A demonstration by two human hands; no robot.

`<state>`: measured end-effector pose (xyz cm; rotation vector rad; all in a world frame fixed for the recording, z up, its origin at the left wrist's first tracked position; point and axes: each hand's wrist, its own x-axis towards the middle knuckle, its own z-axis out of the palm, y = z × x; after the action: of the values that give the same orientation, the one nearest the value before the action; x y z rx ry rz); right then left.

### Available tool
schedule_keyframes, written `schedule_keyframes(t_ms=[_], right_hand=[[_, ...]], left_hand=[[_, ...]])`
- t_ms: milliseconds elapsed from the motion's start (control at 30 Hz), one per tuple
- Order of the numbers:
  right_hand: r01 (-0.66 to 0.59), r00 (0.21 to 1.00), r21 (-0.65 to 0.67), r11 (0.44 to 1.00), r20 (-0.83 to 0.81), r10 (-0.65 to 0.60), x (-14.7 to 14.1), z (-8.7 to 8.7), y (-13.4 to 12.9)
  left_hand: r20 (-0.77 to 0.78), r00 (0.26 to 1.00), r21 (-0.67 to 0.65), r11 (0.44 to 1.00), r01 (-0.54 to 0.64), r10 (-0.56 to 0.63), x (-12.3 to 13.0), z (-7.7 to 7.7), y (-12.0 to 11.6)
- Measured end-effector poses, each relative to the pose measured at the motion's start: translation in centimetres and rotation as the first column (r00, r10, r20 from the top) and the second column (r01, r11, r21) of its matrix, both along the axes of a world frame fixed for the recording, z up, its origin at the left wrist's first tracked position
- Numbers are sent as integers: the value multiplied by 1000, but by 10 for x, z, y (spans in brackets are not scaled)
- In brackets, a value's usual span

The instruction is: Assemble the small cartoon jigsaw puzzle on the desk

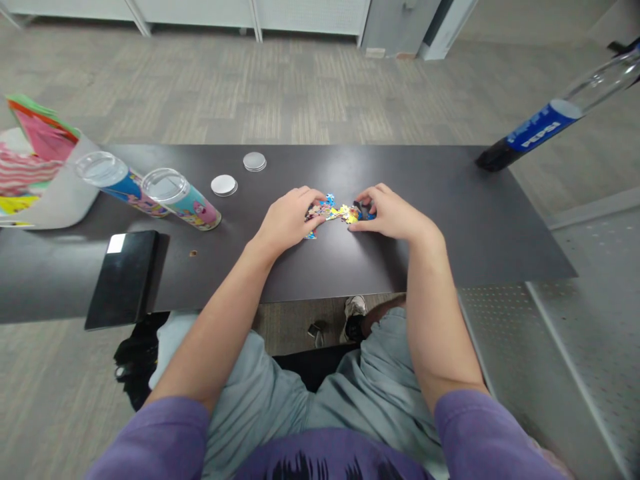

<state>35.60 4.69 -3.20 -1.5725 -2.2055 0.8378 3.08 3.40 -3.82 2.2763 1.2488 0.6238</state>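
Small colourful puzzle-like pieces point(342, 212) lie in a low cluster on the dark table point(465, 227), between my two hands. My left hand point(293, 217) curls over the left end of the cluster, thumb and fingertips closed on the pieces there. At the right end my right hand point(387, 215) has its thumb and fingers bent around yellow and blue pieces, pinching them. The fingers partly cover the pieces at both ends, so their exact outlines are hidden.
Two clear-topped printed cylinders point(114, 179) point(185, 200) stand left, near two round white lids point(224, 185) point(255, 161). A black tablet-like slab point(124, 277) lies at the front left. A white container point(75, 190) holds colourful packets. A Pepsi bottle point(543, 130) stands at the right.
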Motion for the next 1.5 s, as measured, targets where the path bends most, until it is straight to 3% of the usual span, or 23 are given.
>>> schedule_keyframes(t_ms=[367,667,1000,1167,1267,1400,1500], right_hand=[[-134,980,-58,989,-155,124,-29,3,9],[-241,952,21,970,-190,241,-36,-5,18],[-121,958,64,991,-253,134,-31,10,12],[-46,990,90,995,-132,58,-11,27,4],[24,1000,5,1000,2,-24,5,36,-3],[101,977,-89,991,195,-82,8,35,-10],[71,980,-92,993,192,-52,-3,32,-12]], left_hand=[[186,981,-8,998,-57,58,-10,4,-2],[-176,981,132,990,-54,77,0,4,-12],[-190,982,142,989,32,-5,-4,4,-10],[-163,987,160,987,21,5,-7,-1,-5],[-132,991,171,985,-1,24,-9,-2,-5],[-172,984,196,981,-8,42,-9,0,-10],[-188,982,158,987,3,27,-6,0,-12]])
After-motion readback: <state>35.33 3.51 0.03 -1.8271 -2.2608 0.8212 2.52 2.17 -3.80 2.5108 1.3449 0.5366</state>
